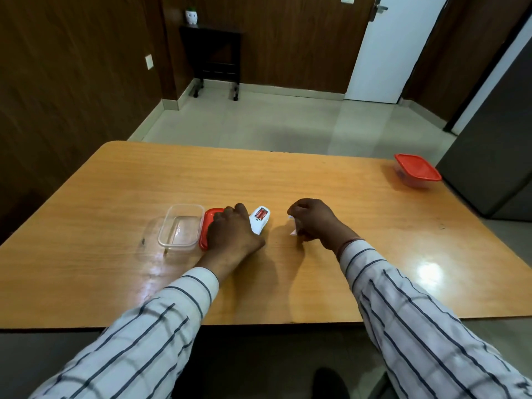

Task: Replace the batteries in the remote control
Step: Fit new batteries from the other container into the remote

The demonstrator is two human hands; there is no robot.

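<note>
A white remote control [260,220] lies face down on the wooden table [288,180], its battery compartment open and showing red batteries [261,213]. My left hand [232,231] rests partly on the remote's near end and partly over a red lid [207,223]. To the right, my right hand [312,220] is closed around a small white piece [292,226], which looks like the battery cover, held just above the table.
An open clear plastic container [180,228] stands left of the red lid. A second clear container with a red lid [416,169] sits at the table's far right corner, beside a grey cabinet [489,168].
</note>
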